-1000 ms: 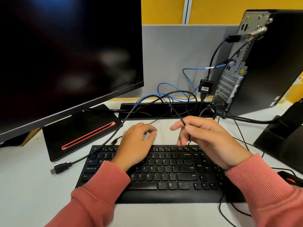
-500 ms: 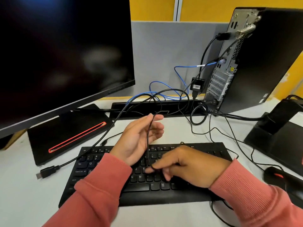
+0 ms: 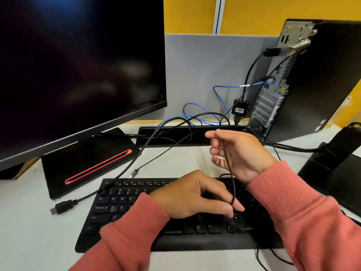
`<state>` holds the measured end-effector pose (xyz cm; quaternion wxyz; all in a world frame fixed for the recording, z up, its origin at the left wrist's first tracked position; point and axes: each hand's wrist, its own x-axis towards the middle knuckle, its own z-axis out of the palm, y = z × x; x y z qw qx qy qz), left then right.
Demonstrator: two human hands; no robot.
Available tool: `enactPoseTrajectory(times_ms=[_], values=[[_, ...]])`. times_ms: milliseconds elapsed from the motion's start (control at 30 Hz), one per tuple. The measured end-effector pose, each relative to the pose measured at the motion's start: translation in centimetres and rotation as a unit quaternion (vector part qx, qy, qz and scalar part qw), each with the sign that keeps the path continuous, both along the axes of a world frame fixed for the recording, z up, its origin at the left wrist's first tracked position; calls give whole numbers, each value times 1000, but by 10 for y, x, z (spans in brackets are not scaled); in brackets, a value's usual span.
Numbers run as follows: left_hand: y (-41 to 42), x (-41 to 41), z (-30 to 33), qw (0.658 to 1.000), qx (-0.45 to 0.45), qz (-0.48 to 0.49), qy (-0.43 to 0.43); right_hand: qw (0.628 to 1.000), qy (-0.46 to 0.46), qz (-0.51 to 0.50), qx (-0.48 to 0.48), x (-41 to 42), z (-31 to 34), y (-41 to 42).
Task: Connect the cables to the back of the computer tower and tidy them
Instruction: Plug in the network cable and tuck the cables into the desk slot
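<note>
The black computer tower (image 3: 320, 81) stands at the right, its back panel (image 3: 273, 98) turned toward me. A blue network cable (image 3: 230, 87) and a black plug (image 3: 272, 52) sit in the panel. A small black adapter (image 3: 240, 108) hangs from a cable below them. My right hand (image 3: 244, 153) is raised over the keyboard's far edge, holding a thin black cable (image 3: 229, 169) between thumb and fingers. The cable runs down to my left hand (image 3: 193, 196), which pinches its lower bend above the keys. A loose HDMI plug (image 3: 62, 207) and a small loose plug (image 3: 134, 173) lie on the desk.
A black keyboard (image 3: 125, 204) lies under both hands. The dark monitor (image 3: 78, 65) fills the left, on a black base with a red stripe (image 3: 88, 159). A black cable tray (image 3: 156, 133) runs along the grey partition. A second black stand (image 3: 336, 163) sits at the right.
The hands have swapped heights: my right hand rose from the keys toward the tower, and my left dropped to the keyboard. The thin cable is stretched between them.
</note>
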<state>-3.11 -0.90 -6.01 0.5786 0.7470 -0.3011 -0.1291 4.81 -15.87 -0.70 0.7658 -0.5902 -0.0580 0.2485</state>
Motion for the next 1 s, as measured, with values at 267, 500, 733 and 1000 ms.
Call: enactPoseTrajectory(times_ms=[267, 500, 733, 1000], values=[[24, 13, 22, 909, -297, 195, 218, 883, -336, 297, -141, -50, 17, -25], [23, 3, 43, 906, -248, 303, 163, 850, -299, 357, -247, -44, 0, -44], [21, 4, 92, 939, -177, 293, 40, 966, -113, 144, -182, -4, 24, -30], [26, 39, 123, 967, 20, 254, 9, 981, -10, 127, -146, 26, 53, 50]])
